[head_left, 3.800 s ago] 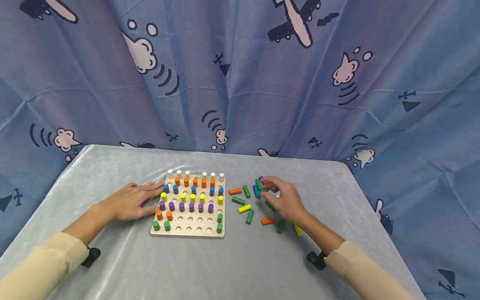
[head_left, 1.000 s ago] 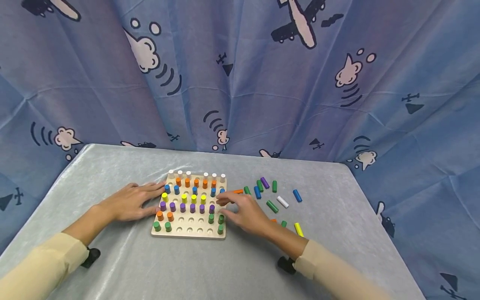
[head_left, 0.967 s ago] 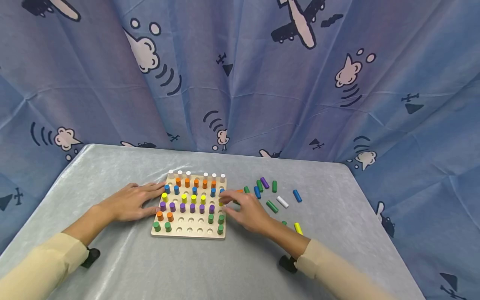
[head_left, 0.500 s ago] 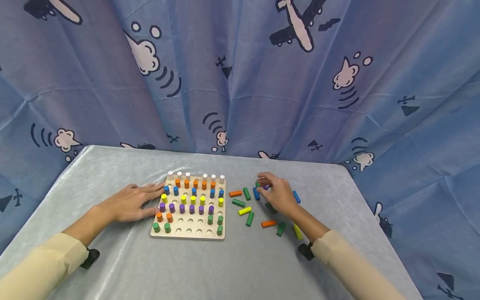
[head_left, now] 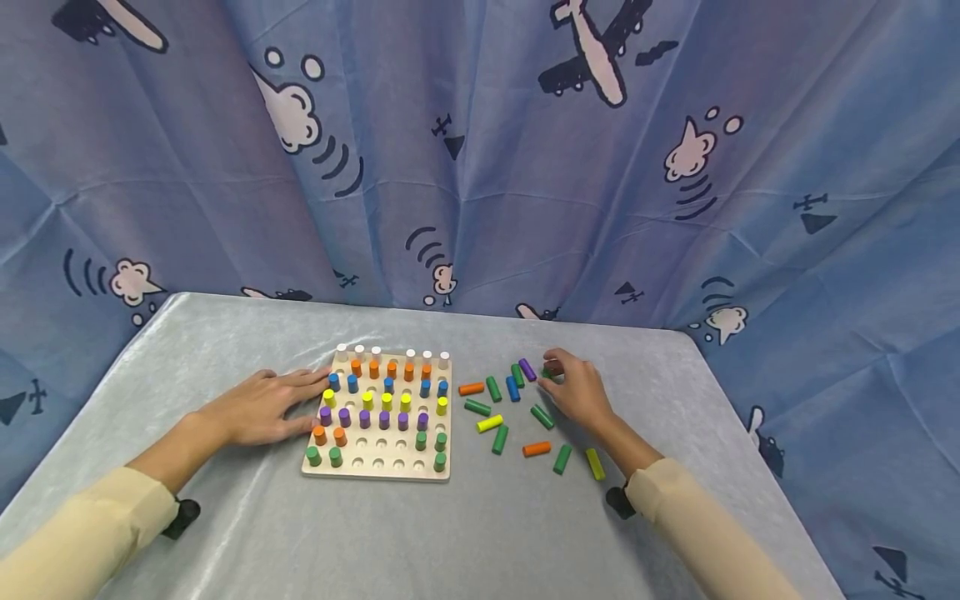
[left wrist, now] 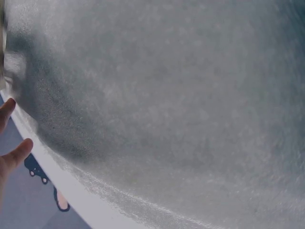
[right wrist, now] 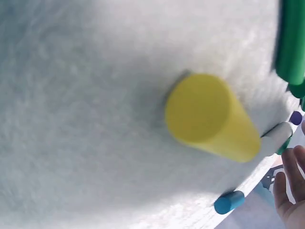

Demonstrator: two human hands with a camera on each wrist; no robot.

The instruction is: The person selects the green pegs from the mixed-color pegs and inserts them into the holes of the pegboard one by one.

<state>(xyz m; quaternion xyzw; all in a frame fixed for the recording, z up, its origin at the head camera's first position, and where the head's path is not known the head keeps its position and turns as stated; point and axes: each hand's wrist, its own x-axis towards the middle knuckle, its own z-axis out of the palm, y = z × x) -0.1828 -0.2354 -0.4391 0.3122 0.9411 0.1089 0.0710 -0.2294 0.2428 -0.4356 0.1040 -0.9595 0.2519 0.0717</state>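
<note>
A wooden pegboard (head_left: 375, 476) stands left of the table's middle, with upright pegs in coloured rows. My left hand (head_left: 258, 408) lies beside it, straight fingertips touching its left edge; in the left wrist view only two fingers (left wrist: 18, 153) show. To the right of the board, my right hand (head_left: 577, 390) is over the loose pegs, thumb and fingers spread around a green peg (head_left: 547, 373) on the table. In the right wrist view, the right hand's fingers (right wrist: 291, 174) look extended close to the green peg (right wrist: 283, 146), with a white peg (right wrist: 279, 132) nearby.
Loose pegs lie right of the board, among them a purple peg (head_left: 528, 369), a blue peg (head_left: 512, 388), an orange peg (head_left: 536, 449) and a yellow peg (head_left: 595, 464). Another blue peg (right wrist: 228, 202) shows in the right wrist view. A patterned curtain (head_left: 465, 167) hangs behind the table.
A green peg now stands in the second row from the front, left of another green one. My right hand went from the board back to the loose pegs, then further right. The left hand stays.
</note>
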